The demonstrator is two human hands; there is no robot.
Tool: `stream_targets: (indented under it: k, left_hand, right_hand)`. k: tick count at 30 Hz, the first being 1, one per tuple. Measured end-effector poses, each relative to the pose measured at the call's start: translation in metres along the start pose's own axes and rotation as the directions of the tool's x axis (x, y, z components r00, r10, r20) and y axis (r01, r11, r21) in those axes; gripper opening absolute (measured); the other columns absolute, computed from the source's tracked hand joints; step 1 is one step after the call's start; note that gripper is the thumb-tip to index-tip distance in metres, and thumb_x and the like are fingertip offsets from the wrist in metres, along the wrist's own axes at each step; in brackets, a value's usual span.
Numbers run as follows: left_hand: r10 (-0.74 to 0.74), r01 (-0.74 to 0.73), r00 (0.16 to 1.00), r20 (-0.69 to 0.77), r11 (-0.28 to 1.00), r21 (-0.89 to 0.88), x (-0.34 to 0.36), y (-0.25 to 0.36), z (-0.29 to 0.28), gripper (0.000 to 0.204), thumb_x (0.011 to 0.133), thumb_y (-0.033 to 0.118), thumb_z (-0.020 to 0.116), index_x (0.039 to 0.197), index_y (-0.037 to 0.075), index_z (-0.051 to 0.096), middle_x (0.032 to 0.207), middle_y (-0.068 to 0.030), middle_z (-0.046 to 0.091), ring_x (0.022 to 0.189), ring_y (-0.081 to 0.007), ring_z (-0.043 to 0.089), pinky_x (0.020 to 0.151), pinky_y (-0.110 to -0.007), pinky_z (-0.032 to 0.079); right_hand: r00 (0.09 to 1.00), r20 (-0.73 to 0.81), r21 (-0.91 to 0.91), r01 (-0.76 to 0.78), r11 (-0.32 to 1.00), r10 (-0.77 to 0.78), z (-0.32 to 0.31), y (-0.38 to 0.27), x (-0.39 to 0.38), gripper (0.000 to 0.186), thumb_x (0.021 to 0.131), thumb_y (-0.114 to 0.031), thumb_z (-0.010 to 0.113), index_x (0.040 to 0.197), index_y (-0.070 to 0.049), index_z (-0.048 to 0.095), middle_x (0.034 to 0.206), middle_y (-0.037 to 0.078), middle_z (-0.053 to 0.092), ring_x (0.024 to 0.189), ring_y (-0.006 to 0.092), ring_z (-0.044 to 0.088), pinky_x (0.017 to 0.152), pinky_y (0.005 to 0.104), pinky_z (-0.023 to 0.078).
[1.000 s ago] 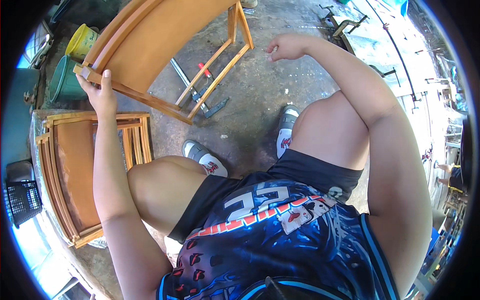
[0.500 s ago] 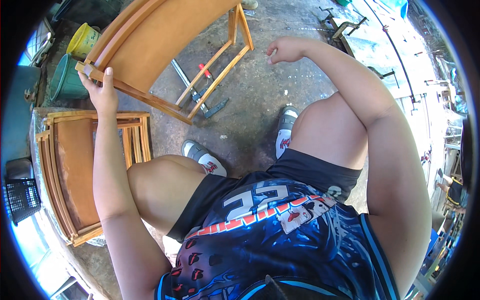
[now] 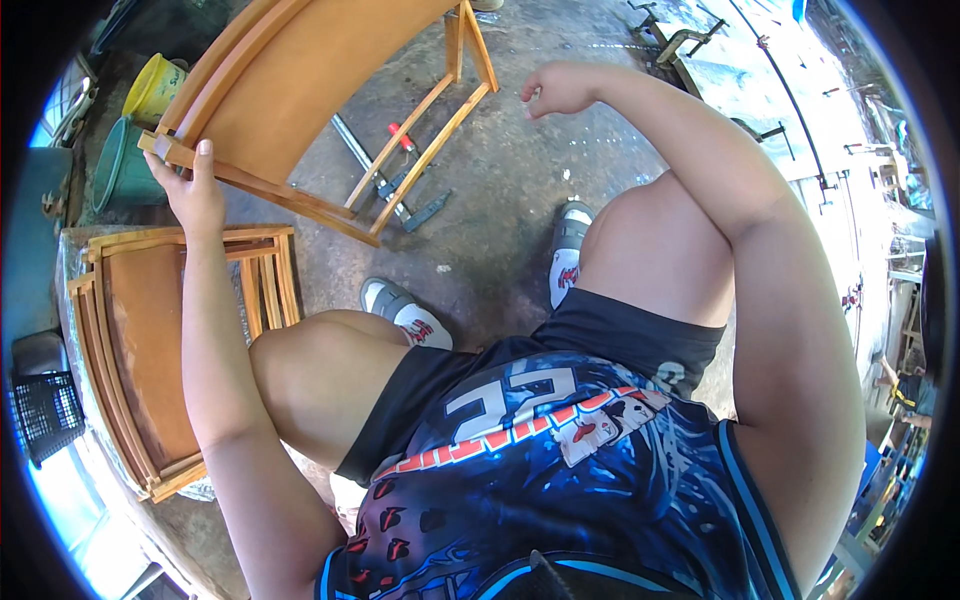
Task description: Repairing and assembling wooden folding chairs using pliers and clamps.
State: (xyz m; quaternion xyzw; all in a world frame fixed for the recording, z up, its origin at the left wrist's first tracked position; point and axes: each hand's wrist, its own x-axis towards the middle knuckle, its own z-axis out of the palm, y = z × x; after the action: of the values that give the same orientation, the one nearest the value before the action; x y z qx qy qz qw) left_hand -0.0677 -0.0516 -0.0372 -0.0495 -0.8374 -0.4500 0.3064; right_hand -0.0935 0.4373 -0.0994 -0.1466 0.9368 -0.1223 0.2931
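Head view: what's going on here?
The person's left hand grips one corner of a tan-panelled wooden frame. The right hand is apart from it, curled; whether it holds anything is unclear. At least one similar frame is by the left knee; a bar clamp lies on the floor.

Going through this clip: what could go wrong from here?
Two possible risks:
1. Only the left hand grips the wooden frame, at one corner, with the right hand away from it, so it might tip or twist.
2. A bar clamp lies on the floor close by the frame's legs; if the frame shifts, they could catch on it.
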Motion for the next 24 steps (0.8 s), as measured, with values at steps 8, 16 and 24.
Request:
stream_targets:
  k: [8,16,24]
  left_hand:
    - [0.047,-0.044,0.998,0.04,0.996,-0.077,0.003,0.004,-0.006,0.089,0.092,0.029,0.064,0.152,0.0,0.005,0.149,-0.0231,0.028,0.133,-0.0287,0.037,0.11,-0.04,0.031]
    - [0.079,-0.082,0.995,0.055,0.995,0.06,0.002,0.006,-0.005,0.084,0.096,0.037,0.055,0.15,-0.007,0.007,0.156,-0.0237,0.013,0.144,-0.0313,0.02,0.116,-0.04,0.02]
    - [0.03,-0.032,0.997,0.068,0.999,0.039,0.006,-0.008,-0.011,0.084,0.097,0.03,0.055,0.151,-0.003,0.001,0.155,-0.0223,0.016,0.141,-0.0306,0.028,0.114,-0.04,0.027]
  right_hand:
    - [1.0,0.031,-0.064,0.007,0.998,-0.005,0.003,-0.015,0.001,0.052,0.081,-0.039,0.068,0.122,-0.008,0.063,0.118,0.019,0.064,0.11,0.0332,0.06,0.094,0.0406,0.047]
    - [0.998,0.024,-0.016,0.058,0.998,-0.058,0.011,-0.009,0.012,0.046,0.084,-0.04,0.069,0.115,-0.007,0.063,0.103,0.012,0.065,0.085,0.0257,0.064,0.068,0.0398,0.057]
    - [0.999,0.034,0.02,0.024,1.0,-0.025,0.007,-0.015,0.005,0.054,0.081,-0.041,0.071,0.121,-0.006,0.062,0.115,0.018,0.065,0.109,0.0339,0.06,0.092,0.0413,0.047]
